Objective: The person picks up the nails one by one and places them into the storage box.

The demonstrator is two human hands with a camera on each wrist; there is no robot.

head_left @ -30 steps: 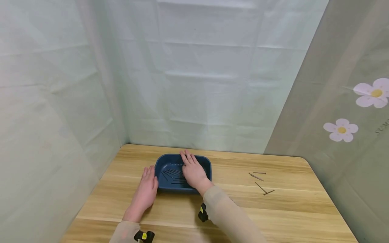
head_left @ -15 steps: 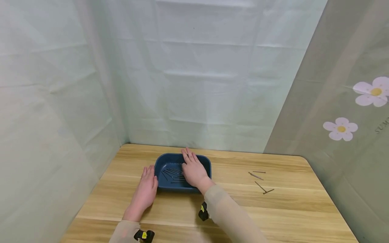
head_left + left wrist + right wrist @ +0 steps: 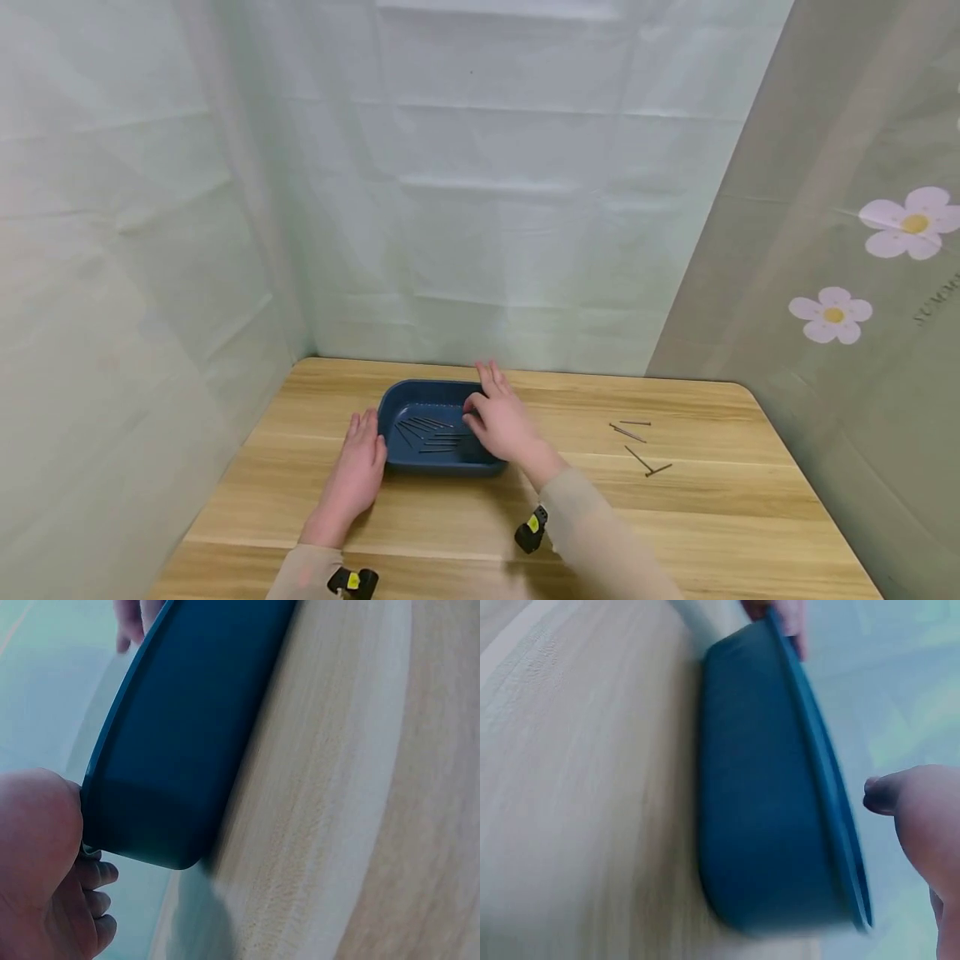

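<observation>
A dark blue rectangular tray [image 3: 397, 398] sits on the wooden table [image 3: 705, 517] and holds several thin dark nails [image 3: 429, 432]. My left hand [image 3: 360, 467] lies flat on the table with straight fingers, its side against the tray's left wall. In the left wrist view that left hand [image 3: 37, 855] touches the tray's corner [image 3: 187, 750]. My right hand [image 3: 501, 419] hovers over the tray's right end, fingers loosely extended and holding nothing. The right wrist view shows the tray's outer wall [image 3: 765, 795] with my right hand's fingers [image 3: 922, 817] just above the rim.
Several loose nails [image 3: 639, 442] lie on the table to the right of the tray. Pale cloth walls [image 3: 480, 208] close in the back and left; a flowered curtain [image 3: 840, 275] hangs at the right. Bare wood stretches in front of the tray.
My right hand has moved from over the tray's middle to its right end. The left hand has stayed against the tray.
</observation>
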